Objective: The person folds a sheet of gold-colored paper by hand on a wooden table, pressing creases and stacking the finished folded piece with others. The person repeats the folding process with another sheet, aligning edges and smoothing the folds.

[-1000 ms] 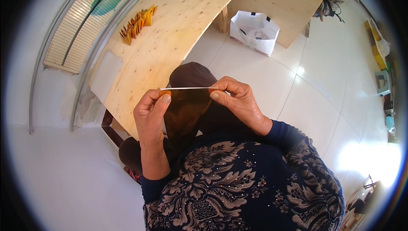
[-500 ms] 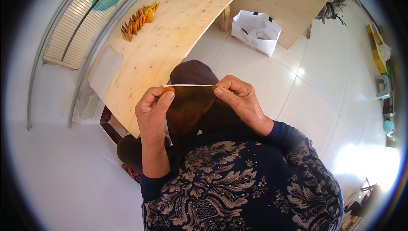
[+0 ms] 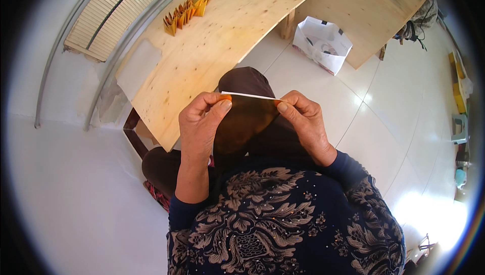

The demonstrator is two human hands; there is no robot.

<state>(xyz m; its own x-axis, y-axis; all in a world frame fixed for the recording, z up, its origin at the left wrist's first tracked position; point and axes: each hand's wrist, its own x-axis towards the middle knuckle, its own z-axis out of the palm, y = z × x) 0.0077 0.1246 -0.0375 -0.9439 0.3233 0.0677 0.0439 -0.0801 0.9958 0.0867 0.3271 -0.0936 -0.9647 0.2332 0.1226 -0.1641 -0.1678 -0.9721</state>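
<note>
A thin, white-edged sheet that looks like paper (image 3: 251, 95) is stretched between my two hands, above my lap. Orange shows on it beside the fingertips, and I see it nearly edge-on. Thumb and fingers of my left hand (image 3: 201, 126) pinch its left end. At the other end, slightly lower, my right hand (image 3: 307, 126) pinches it in the same way. How far the sheet hangs below its white edge is hard to make out against my dark trousers (image 3: 246, 80).
A wooden table (image 3: 202, 57) lies ahead and to the left, with a row of folded golden papers (image 3: 187, 13) on it. Beyond its right edge, a white bag (image 3: 323, 47) stands on the tiled floor (image 3: 384, 123). Grey pipes (image 3: 121, 37) run along the left wall.
The view has shifted, so the table and bag appear further right. Both hands still pinch the sheet, which now slopes down a little toward my right hand.
</note>
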